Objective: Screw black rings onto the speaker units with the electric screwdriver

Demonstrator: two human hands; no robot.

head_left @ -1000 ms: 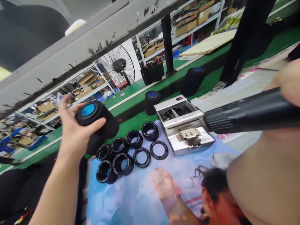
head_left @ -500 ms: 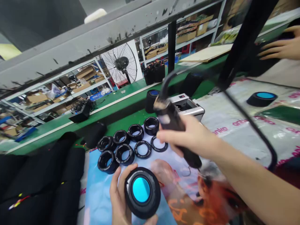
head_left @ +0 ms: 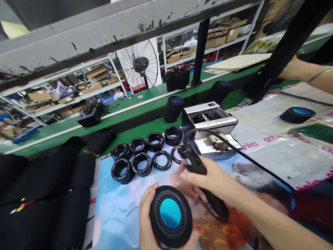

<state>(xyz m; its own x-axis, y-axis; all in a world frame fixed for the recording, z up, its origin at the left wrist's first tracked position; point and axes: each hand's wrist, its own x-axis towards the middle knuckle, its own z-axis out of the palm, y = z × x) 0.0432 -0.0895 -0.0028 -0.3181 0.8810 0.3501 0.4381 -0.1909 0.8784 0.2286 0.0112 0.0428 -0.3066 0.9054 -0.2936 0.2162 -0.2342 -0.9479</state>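
Note:
My left hand (head_left: 148, 215) is wrapped round a black round speaker (head_left: 185, 211), whose shiny blue disc faces up toward me. To the right, my right hand (head_left: 208, 177) grips a black corded electric screwdriver (head_left: 194, 161) slantwise, its cable leaving the upper end and its lower end pointing down near the speaker. Several black plastic rings (head_left: 142, 163) lie in two rows just beyond the speaker. Behind the screwdriver stands a silver metal screw feeder (head_left: 218, 126) with an open top.
Black fabric-covered pieces (head_left: 49, 194) are piled on the left. A black cylindrical speaker (head_left: 173, 109) stands behind the rings, and another blue-topped part (head_left: 298, 114) lies at right. A co-worker's arm (head_left: 309, 71) reaches in beside a dark post (head_left: 288, 52). A fan (head_left: 139, 64) stands farther back.
My right hand has lowered the screwdriver, uncovering more of the screw feeder. In view, the held speaker sits farther right. The co-worker's hand has shifted behind the post.

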